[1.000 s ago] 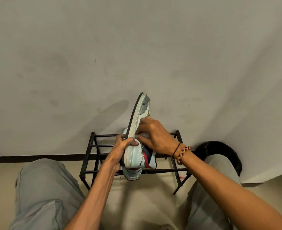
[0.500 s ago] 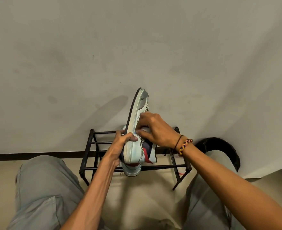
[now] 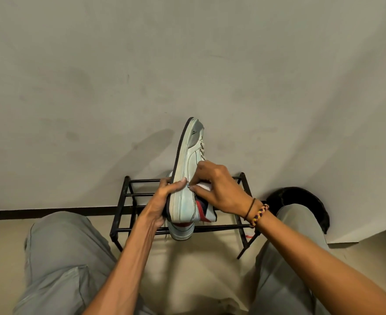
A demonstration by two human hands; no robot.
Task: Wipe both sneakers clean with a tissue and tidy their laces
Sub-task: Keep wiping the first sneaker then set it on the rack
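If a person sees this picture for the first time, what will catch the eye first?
The pale sneaker held upright at centre, toe toward the wall, gripped at the sole by the left hand. The right hand presses a white tissue to its side. Behind stands a black metal shoe rack, holding the second sneaker.

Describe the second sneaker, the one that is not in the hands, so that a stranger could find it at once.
Find the black metal shoe rack against the wall. The second sneaker lies on it at the middle, and only its pale rounded end shows over the front bar. Unlike the held sneaker, raised on its side by the left hand and right hand, no hand touches it.
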